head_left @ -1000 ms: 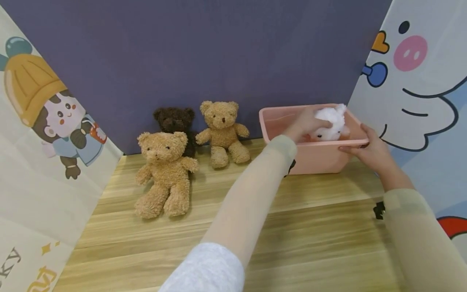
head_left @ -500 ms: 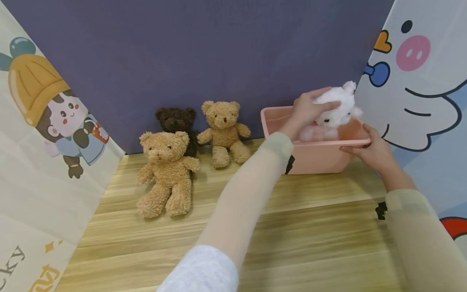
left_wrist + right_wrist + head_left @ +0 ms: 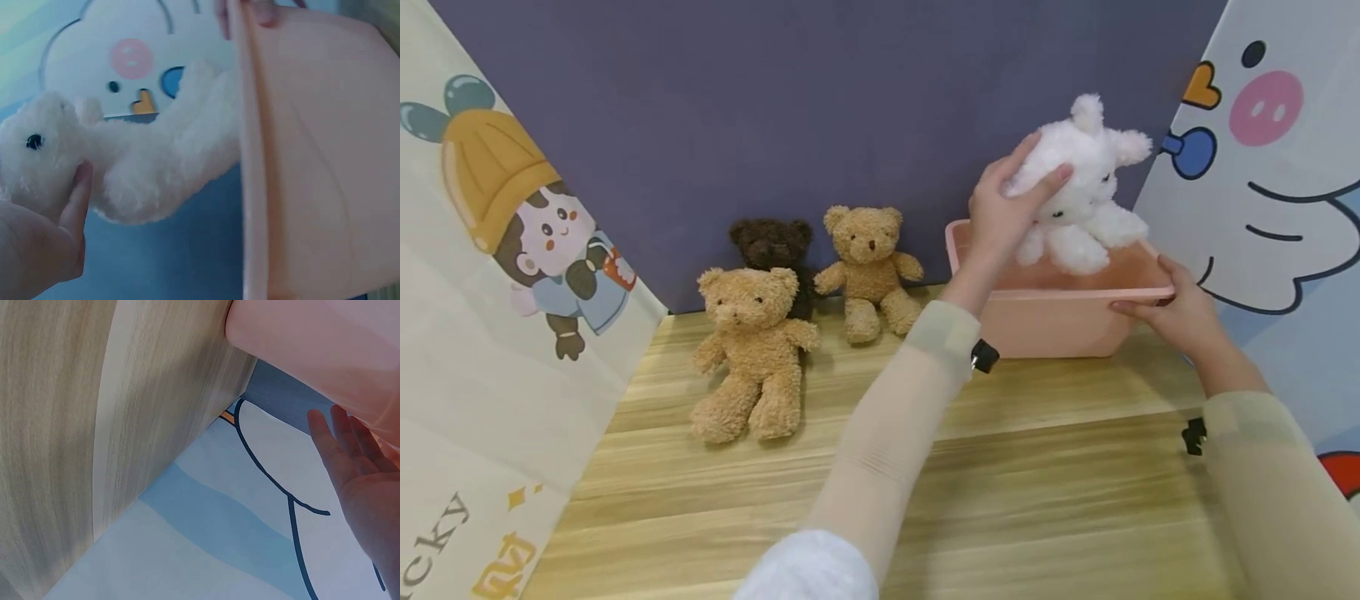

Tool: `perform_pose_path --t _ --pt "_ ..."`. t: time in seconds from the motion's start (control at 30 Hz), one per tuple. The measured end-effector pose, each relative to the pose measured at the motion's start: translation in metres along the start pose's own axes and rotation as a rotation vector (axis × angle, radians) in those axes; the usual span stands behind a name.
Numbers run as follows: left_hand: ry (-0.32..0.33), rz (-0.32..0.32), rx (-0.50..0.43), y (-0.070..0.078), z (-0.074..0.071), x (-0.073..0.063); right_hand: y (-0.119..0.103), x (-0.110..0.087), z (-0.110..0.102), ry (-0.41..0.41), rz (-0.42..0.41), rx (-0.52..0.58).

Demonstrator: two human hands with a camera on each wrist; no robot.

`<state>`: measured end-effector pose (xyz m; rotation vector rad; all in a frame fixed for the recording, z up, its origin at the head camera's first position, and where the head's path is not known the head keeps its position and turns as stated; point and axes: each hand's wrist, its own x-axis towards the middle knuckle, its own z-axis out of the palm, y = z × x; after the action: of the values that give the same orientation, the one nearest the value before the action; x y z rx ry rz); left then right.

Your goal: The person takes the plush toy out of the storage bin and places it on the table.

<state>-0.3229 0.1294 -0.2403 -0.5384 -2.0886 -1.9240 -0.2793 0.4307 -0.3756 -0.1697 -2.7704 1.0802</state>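
Note:
In the head view my left hand (image 3: 1000, 208) grips a fluffy white plush animal (image 3: 1075, 158) by its head, fingers behind and thumb across the front. The toy has pale pink ears and dark eyes, and its paws dangle over the opening of a pink plastic bin (image 3: 1052, 329). From the left wrist, the toy's body (image 3: 150, 156) stretches toward the bin's rim (image 3: 253, 187), where its lower end is hidden. My right hand (image 3: 1187, 317) holds the bin's right front corner, thumb on the front and fingers along the side. The right wrist view has those fingers (image 3: 337, 444) against the bin's wall.
Left of the bin, a tan teddy bear (image 3: 868, 258) sits against the dark wall (image 3: 850, 100). A larger tan bear (image 3: 752, 358) sits nearer, partly covering a dark brown bear (image 3: 771, 242). Everything stands on a wood-grain table (image 3: 700, 517) between printed side panels (image 3: 1262, 217).
My left hand has lifted the white plush animal up out of the bin, from mostly inside to mostly above the rim. The right hand keeps its hold on the corner.

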Motion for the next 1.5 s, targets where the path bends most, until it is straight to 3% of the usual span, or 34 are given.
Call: perform_pose_path --t 0.13,0.33,0.53,0.67,0.87,1.1,1.2,1.33,1.5 --pt "0.05 0.113 -0.111 0.006 -0.018 -0.013 0.0 0.001 0.001 0.0 0.001 0.001" --pt "0.131 0.211 -0.239 0.021 -0.042 -0.031 0.001 0.003 0.002 -0.006 0.003 -0.002" --pt "0.177 0.252 -0.343 0.037 -0.063 -0.057 0.0 0.004 0.003 0.0 -0.001 -0.001" --pt "0.223 0.253 -0.407 0.039 -0.073 -0.078 0.0 0.004 0.0 0.003 -0.003 -0.014" --pt "0.305 0.271 -0.43 0.034 -0.083 -0.109 0.001 0.006 0.0 -0.003 -0.002 -0.002" --pt "0.386 0.427 -0.418 0.032 -0.109 -0.133 0.001 0.01 0.006 -0.012 -0.011 0.036" --pt "0.417 0.425 -0.408 0.031 -0.124 -0.142 0.0 0.012 0.007 -0.016 -0.008 0.044" --pt "0.449 0.346 -0.411 0.031 -0.144 -0.153 -0.001 0.016 0.007 0.001 0.001 0.026" --pt "0.454 0.313 -0.357 0.025 -0.164 -0.16 0.002 0.016 0.006 -0.007 0.014 0.013"
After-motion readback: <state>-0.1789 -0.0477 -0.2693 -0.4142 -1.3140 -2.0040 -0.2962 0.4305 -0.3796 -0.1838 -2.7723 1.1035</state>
